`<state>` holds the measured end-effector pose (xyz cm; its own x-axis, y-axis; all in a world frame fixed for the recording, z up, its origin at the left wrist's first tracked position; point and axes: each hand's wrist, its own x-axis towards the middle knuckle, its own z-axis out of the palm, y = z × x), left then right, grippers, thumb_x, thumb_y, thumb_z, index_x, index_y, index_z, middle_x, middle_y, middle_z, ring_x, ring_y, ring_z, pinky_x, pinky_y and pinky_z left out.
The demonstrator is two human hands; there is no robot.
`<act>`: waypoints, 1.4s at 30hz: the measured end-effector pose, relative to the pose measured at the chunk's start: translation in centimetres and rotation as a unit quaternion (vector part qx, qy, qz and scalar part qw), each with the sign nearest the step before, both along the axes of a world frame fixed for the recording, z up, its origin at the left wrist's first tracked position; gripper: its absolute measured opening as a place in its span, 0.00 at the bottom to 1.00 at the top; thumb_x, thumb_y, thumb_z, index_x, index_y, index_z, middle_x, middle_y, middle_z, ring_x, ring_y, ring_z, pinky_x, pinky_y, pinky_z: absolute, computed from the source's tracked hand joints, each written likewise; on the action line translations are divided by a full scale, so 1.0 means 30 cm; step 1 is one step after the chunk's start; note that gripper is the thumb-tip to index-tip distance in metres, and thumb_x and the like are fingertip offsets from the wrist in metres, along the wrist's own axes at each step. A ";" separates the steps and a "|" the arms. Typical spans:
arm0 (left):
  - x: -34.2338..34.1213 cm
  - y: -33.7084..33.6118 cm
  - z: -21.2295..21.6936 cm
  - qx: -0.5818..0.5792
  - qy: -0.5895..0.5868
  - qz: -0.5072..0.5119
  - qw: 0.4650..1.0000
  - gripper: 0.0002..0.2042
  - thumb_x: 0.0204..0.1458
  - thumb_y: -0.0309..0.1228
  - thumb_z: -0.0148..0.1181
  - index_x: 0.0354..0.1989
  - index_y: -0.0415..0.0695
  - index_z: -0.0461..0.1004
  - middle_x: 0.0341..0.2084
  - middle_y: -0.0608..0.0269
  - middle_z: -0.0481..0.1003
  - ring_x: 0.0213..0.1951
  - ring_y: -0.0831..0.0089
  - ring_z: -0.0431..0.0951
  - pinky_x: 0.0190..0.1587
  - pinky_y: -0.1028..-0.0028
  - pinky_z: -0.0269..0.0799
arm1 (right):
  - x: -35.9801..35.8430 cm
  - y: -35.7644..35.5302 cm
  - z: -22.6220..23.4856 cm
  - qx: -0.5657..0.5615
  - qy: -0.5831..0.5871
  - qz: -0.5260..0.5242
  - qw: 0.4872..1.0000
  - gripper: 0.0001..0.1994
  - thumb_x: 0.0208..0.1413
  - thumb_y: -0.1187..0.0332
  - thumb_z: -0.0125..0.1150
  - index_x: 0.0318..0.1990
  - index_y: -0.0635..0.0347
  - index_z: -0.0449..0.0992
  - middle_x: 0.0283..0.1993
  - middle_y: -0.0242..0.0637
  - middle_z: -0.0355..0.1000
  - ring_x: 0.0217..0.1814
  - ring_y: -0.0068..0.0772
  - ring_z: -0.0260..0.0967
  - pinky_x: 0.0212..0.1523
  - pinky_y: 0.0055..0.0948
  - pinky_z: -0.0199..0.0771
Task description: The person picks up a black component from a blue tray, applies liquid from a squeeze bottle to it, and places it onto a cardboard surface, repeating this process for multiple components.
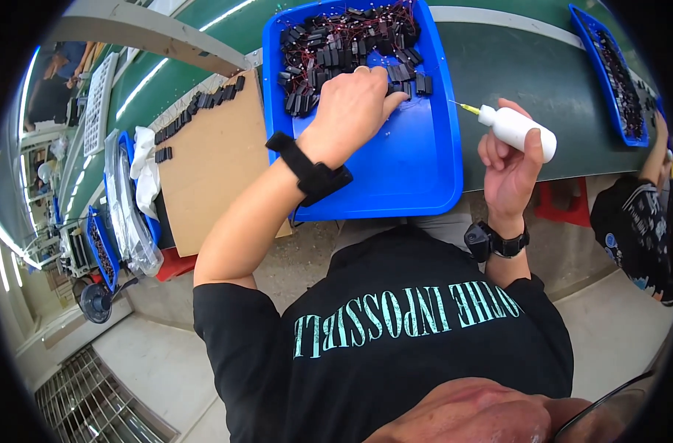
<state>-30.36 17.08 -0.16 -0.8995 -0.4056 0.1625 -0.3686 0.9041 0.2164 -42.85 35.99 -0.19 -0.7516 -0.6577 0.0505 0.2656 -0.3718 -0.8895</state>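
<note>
In front of me a blue plastic tray [454,148] holds a heap of small black rectangular blocks [329,55] with thin red wires, piled toward its far end. My left hand [358,103] reaches over the near edge of that heap, palm down. Its thumb sticks out to the right beside a few blocks; the fingertips are hidden below the hand, so any hold on a block does not show. To the right of the tray, my right hand [510,159] grips a white squeeze bottle [524,134] with a yellow needle tip pointing left toward the tray's rim.
Left of the tray lies a brown cardboard sheet [211,177] with a row of black blocks [200,107] along its far side. Clear plastic bags [126,207] lie beyond it. At right, another person [635,229] sits near a second blue tray [613,74]. A metal post [152,33] stands far left.
</note>
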 end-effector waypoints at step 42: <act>0.288 0.106 0.029 0.458 0.191 0.224 0.839 0.09 0.49 0.28 0.62 0.38 0.40 0.77 0.20 0.66 0.72 0.24 0.82 0.70 0.26 0.81 0.65 | 0.139 -0.042 -0.056 0.004 0.039 0.063 0.997 0.28 0.58 0.51 0.52 0.55 0.68 0.64 0.20 0.24 0.53 0.19 0.15 0.48 0.21 0.20 0.50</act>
<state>-21.73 20.26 0.71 -0.5765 -0.8013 -0.1601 -0.3716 0.0826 0.9247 -38.68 34.72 -1.88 -0.6563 -0.7479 0.0996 0.2399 -0.3320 -0.9123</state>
